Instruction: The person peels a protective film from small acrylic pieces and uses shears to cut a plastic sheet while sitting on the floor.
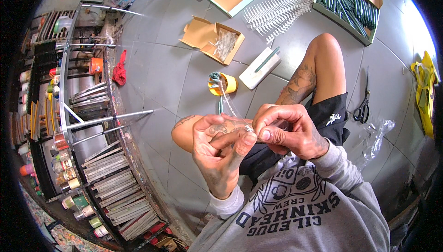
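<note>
On the far left a paint-spattered rack point(87, 127) of small jars and flat slats lines the floor. Moving in, the left hand point(220, 153) rises palm-up, thumb and forefinger pinched narrow on a thin clear plastic piece point(248, 128), right in front of the chest above the knee. The strand trailing up from it point(228, 99) looks featherlight, springy and slick, the sort that could kink or slip, so it is best taken right at its end between the fingertips. The right hand point(288, 130) meets it, fingertips closed tight on the same tiny piece. Beyond sit a yellow cup point(229, 85), a box of clear pieces point(217, 40) and, further right, scissors point(362, 106).
</note>
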`<action>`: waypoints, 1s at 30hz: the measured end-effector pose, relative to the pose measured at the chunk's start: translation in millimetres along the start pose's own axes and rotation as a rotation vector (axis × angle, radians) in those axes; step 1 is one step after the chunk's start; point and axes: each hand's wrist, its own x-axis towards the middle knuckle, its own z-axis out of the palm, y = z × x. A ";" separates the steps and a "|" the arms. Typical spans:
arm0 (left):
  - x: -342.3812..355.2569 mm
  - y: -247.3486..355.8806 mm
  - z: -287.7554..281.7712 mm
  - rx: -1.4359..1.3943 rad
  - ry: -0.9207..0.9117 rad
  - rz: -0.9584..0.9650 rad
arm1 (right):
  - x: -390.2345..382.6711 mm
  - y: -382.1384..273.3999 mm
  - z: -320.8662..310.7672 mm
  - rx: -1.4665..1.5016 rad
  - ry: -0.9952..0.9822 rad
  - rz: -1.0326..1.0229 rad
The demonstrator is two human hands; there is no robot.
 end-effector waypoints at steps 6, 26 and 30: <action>-5.2 -8.6 8.6 0.208 0.054 0.162 | -1.2 -5.2 2.8 -0.033 0.033 -0.033; -1.1 -1.7 11.2 0.717 0.016 0.547 | -8.4 -5.0 7.1 -0.167 0.148 -0.238; -1.0 -4.0 11.4 0.711 0.009 0.574 | -10.8 -7.8 8.1 -0.176 0.170 -0.222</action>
